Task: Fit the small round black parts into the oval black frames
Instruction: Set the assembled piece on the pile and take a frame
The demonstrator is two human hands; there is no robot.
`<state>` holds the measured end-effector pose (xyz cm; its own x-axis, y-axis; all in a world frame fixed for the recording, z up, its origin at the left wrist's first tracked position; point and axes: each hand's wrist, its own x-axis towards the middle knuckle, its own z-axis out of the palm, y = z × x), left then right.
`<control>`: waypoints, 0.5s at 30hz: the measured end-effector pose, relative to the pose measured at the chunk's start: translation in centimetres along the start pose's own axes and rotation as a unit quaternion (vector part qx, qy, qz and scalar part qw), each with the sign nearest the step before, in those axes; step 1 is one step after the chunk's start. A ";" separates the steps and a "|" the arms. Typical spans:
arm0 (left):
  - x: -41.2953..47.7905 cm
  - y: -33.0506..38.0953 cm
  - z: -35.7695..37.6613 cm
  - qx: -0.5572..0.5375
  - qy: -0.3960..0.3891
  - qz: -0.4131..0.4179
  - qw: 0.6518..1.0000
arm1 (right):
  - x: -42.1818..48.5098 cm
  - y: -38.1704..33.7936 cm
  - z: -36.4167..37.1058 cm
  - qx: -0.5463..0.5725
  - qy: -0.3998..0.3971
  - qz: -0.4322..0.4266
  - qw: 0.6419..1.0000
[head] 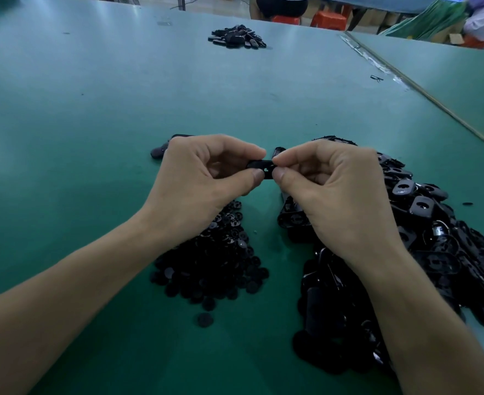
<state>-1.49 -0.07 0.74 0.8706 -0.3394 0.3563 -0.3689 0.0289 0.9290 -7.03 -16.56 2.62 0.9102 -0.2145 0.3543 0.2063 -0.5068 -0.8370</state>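
The smooth green table (92, 115) carries a heap of flat round discs (209, 269) beside glossy oval frames (423, 238). Left hand (198, 181) and right hand (334, 189) both pinch one black frame (263, 168) between thumb and fingertips.

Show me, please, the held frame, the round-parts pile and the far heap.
held frame (261, 167): head view, its visible middle.
round-parts pile (212, 269): head view, the pile's centre.
far heap (236, 37): head view, the heap's centre.
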 end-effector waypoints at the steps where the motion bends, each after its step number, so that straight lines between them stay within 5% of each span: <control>1: 0.0 0.0 0.0 -0.001 -0.003 0.000 1.000 | 0.0 0.0 0.0 0.004 -0.002 0.002 1.000; 15: -0.1 0.1 0.1 0.004 -0.025 0.008 1.000 | 0.1 0.0 0.0 -0.013 -0.032 0.000 0.999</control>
<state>-1.64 -0.17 0.81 0.8472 -0.3860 0.3651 -0.3850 0.0275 0.9225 -6.95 -16.56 2.68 0.9315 -0.1615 0.3258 0.1973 -0.5282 -0.8259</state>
